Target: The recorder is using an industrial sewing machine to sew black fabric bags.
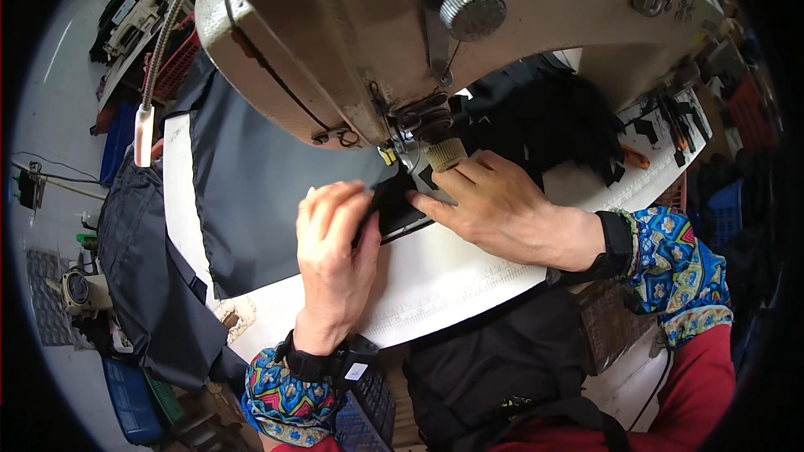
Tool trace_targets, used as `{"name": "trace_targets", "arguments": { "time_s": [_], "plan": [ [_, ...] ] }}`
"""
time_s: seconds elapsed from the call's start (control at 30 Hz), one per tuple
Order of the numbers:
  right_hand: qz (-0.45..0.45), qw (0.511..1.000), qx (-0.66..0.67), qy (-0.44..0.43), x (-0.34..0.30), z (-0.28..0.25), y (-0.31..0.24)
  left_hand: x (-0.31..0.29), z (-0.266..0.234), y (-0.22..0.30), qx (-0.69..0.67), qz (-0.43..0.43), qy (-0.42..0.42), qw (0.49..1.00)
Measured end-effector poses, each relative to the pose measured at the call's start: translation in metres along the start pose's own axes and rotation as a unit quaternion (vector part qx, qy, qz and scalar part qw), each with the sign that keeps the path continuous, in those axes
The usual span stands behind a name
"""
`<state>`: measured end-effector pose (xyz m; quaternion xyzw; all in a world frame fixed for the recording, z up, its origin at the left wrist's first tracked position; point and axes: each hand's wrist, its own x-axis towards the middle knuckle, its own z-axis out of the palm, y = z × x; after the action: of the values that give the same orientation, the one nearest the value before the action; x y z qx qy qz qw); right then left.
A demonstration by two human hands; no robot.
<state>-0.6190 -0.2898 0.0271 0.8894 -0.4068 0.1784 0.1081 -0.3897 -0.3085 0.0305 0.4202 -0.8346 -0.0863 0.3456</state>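
Note:
A beige sewing machine (335, 42) stands over a white table with a ruler scale along its near edge. Dark grey fabric (251, 192) lies spread to the left of the needle and under the machine head. Close in front of the presser foot (404, 155) is a small black fabric piece (390, 201). My left hand (335, 238) pinches the left side of this piece, its fingertips slightly blurred. From the right, my right hand (494, 209) rests with fingers stretched out, the index fingertip touching the black piece beside the needle.
Black fabric pieces (544, 117) are heaped behind the needle. An orange-handled tool (635, 156) lies at the table's right. A flexible lamp (144, 134) hangs at the upper left. More dark fabric (151, 268) drapes off the left edge. A blue crate (364, 410) stands below.

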Motion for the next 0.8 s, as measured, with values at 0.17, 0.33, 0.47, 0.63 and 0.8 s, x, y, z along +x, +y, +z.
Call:
{"name": "trace_targets", "arguments": {
  "time_s": [0.17, 0.33, 0.47, 0.63, 0.8],
  "plan": [
    [0.004, 1.0, 0.007, 0.013, 0.004, 0.005, 0.006, -0.002, 0.005, -0.002, 0.022, 0.096, -0.056, 0.994],
    [0.007, 1.0, 0.016, -0.002, 0.005, -0.005, 0.008, -0.002, 0.008, 0.001, 0.025, 0.136, -0.083, 0.987],
    [0.027, 0.999, 0.039, -0.019, -0.019, -0.043, 0.025, 0.006, 0.007, -0.012, 0.035, 0.154, -0.076, 0.985],
    [0.272, 0.924, -0.086, 0.254, -0.092, -0.062, 0.065, 0.015, 0.008, -0.035, 0.016, 0.149, -0.073, 0.986],
    [0.332, 0.855, -0.302, 0.262, -0.165, -0.075, 0.126, 0.032, 0.014, -0.044, 0.006, 0.155, -0.059, 0.986]
  ]
}}
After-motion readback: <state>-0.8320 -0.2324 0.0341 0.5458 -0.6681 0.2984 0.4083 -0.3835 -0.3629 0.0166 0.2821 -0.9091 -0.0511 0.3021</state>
